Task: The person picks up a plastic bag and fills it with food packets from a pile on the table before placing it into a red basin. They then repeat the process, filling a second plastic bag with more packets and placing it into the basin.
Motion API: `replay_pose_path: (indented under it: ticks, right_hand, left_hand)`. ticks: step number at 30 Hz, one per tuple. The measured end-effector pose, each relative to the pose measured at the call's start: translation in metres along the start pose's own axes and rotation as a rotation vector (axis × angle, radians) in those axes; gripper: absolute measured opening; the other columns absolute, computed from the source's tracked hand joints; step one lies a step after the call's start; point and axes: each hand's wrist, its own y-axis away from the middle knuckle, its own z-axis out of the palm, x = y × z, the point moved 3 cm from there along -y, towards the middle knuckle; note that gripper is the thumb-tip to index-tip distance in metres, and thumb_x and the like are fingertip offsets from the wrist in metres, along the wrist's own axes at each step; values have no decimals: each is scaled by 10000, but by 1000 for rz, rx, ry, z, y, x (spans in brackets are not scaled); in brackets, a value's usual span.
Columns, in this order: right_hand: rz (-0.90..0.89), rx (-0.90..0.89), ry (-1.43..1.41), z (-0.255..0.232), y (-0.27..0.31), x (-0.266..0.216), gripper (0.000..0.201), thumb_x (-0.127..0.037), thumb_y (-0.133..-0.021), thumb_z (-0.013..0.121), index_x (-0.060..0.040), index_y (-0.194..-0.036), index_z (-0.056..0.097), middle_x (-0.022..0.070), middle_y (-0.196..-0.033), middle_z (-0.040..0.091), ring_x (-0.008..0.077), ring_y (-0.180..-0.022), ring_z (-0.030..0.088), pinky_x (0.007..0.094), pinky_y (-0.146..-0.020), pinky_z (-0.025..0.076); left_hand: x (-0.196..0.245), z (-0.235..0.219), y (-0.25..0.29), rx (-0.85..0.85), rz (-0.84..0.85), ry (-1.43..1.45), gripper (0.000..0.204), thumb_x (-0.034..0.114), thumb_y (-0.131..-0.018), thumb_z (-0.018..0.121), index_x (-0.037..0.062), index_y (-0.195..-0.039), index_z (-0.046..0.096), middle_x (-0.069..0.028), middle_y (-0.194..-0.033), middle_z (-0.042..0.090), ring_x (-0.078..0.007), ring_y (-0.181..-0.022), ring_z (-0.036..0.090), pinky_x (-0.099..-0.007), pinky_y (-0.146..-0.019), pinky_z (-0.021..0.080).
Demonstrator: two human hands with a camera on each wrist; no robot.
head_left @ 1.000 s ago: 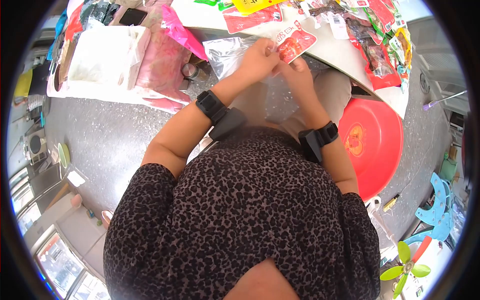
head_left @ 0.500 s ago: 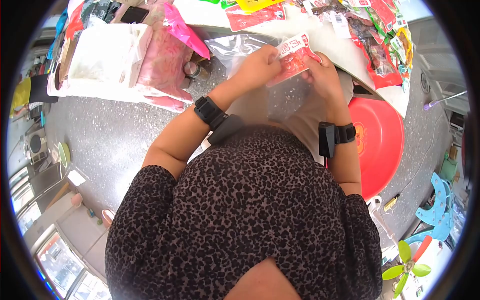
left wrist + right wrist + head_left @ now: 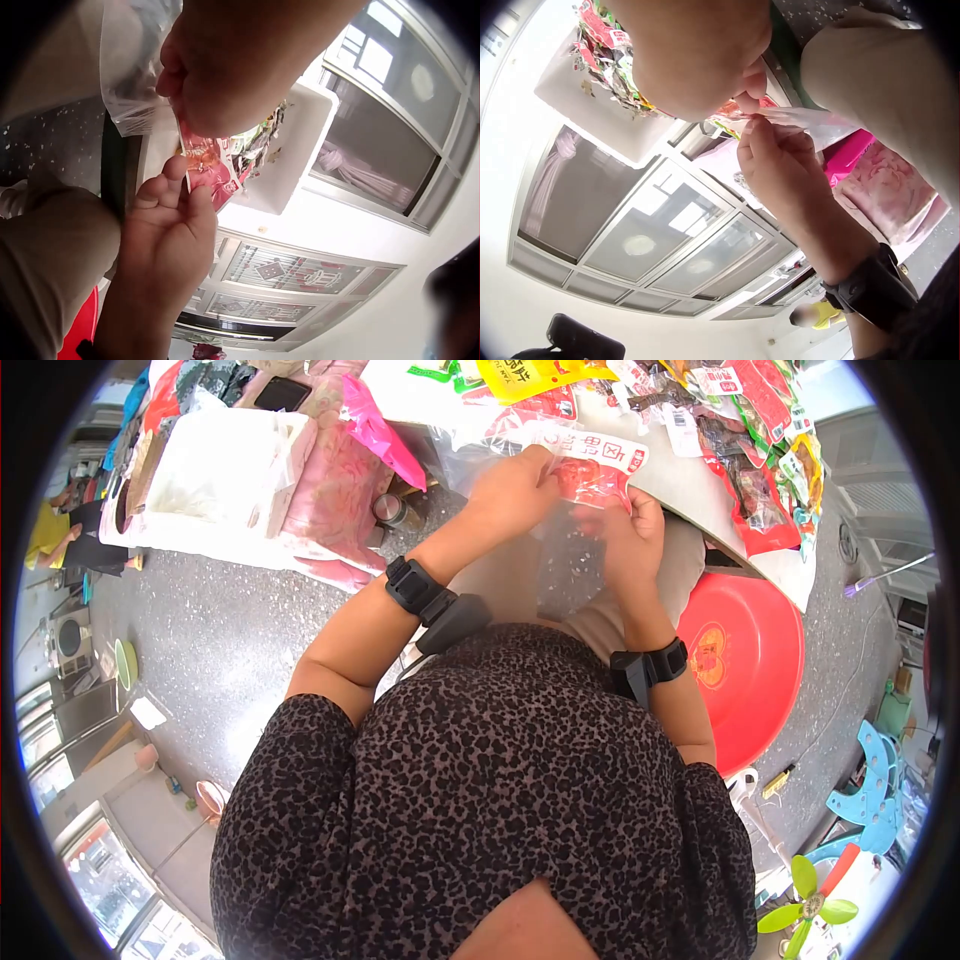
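A red and white snack packet (image 3: pixel 592 478) with printed characters spans the space between both hands, close to the table's front edge. My left hand (image 3: pixel 512 492), fingers curled, grips a clear plastic bag (image 3: pixel 139 64) beside the packet's left end. The bag hangs below and left of that hand. At the packet's lower right edge, my right hand (image 3: pixel 632 540) pinches it; thumb and fingertips meet on the packet in the left wrist view. The left hand hides the packet's left end.
On the white table (image 3: pixel 675 475) lie several colourful packets, including a yellow one (image 3: pixel 535 375). A pink bag (image 3: pixel 380 435) and white bundle (image 3: pixel 220 470) are at left. A red basin (image 3: pixel 745 660) stands on the floor at right. A person in yellow (image 3: pixel 48 535) is far left.
The right hand drew away to the right with the packet showing, then came slightly back left and lower. The packet has turned more level. The left hand has stayed near its place with the bag.
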Motion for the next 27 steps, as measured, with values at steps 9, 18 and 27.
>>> replay_pose_path:
  ticks: [9, 18, 27]
  right_hand:
    - [241, -358, 569, 4, -6, 20, 174, -115, -758, 493, 25, -856, 529, 98, -799, 579, 125, -683, 547, 245, -573, 429]
    - [302, -697, 584, -4, -31, -8, 225, -194, -763, 492, -8, -880, 540, 50, -743, 556, 99, -656, 524, 218, -556, 410]
    - [-648, -219, 1305, 24, -116, 11, 246, -121, -701, 483, -57, -937, 511, 103, -899, 543, 245, -844, 509, 356, -698, 409]
  left_hand:
    - [1, 21, 6, -106, -21, 232, 214, 167, -743, 486, 1, -877, 490, -121, -646, 569, -167, -598, 564, -282, -514, 416]
    - [3, 7, 18, 13, 37, 284, 185, 138, -755, 490, 12, -889, 492, -84, -646, 545, -132, -558, 516, -267, -511, 412]
    - [-22, -3, 18, 54, -78, 488, 145, 82, -755, 490, 11, -881, 481, -1, -632, 497, -39, -526, 435, -201, -447, 349]
